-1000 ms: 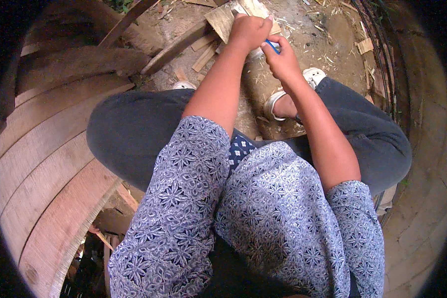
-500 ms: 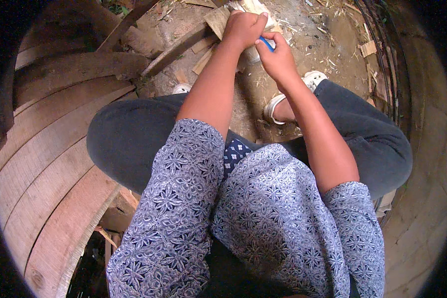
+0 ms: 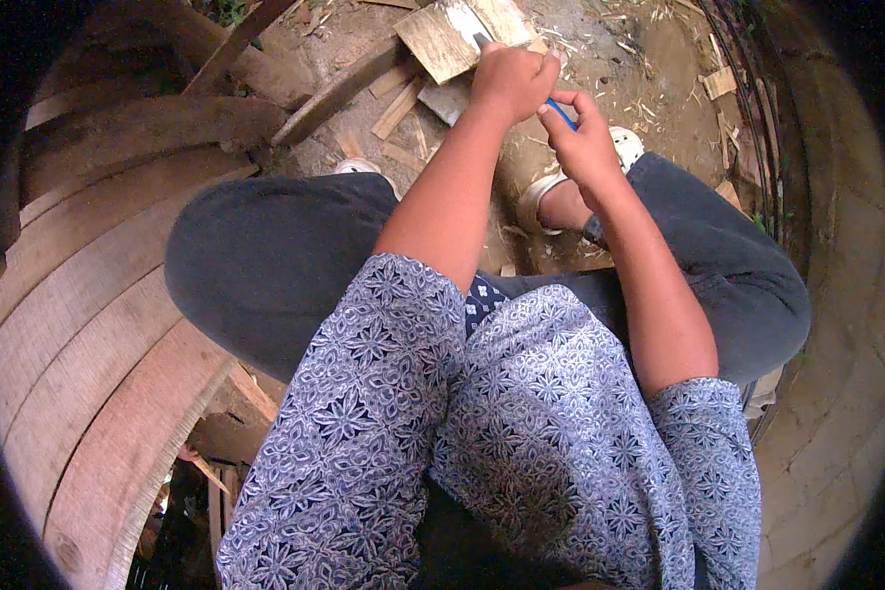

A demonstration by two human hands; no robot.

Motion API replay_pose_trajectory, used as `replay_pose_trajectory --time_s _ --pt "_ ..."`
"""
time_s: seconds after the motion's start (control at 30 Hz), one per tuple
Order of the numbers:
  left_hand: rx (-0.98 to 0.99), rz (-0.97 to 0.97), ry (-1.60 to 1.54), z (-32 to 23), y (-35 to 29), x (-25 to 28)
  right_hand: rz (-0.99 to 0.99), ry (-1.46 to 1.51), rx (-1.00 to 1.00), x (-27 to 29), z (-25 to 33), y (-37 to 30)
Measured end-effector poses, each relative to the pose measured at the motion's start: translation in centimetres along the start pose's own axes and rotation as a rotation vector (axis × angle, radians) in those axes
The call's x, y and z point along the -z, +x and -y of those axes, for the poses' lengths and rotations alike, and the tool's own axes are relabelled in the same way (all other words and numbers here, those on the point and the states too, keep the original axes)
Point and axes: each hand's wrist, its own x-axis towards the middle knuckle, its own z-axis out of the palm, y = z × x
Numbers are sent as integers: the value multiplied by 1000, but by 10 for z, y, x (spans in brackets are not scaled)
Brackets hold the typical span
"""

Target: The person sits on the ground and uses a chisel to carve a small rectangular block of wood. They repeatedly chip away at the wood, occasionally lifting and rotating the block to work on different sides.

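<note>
My right hand [image 3: 590,147] is closed round the blue handle [image 3: 560,113] of a slim tool. Just ahead of it and to the left, my left hand [image 3: 513,84] is closed too, knuckles up, with its fingers hidden beneath. A dark, flat tip [image 3: 481,40] shows past the left hand's far side, in line with the blue handle; it looks like the same tool's front end. Beyond both hands lies a pale piece of wood [image 3: 441,44] with a whitish patch on its right part. The tip reaches over the wood's near side; whether they touch, I cannot tell.
Wood shavings and chips litter the dirt floor [image 3: 639,79]. Curved-looking planks [image 3: 98,374] run along my left. A dark beam [image 3: 349,84] slants toward the wood. My white clogs [image 3: 541,202] stand below my hands, and black cables [image 3: 757,98] run at the right.
Both hands have drawn back toward me and slightly right, the blue handle with them. More of the pale wood and the dark tip have come into sight.
</note>
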Motion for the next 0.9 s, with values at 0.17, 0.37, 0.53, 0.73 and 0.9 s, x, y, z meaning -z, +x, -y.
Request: replay_pose_trajectory --time_s 0.17,0.37,0.53,0.73,0.9 --pt "94 6 -106 25 23 17 -19 -22 103 -21 13 30" --pt "36 -47 -70 33 26 6 11 17 40 -20 11 32" --pt "31 -21 -24 10 4 -2 -1 47 17 -10 -2 5" --pt "54 4 -71 10 8 12 -48 -19 114 -20 0 14" --pt "41 -74 -60 45 37 16 -12 40 109 -31 21 44"
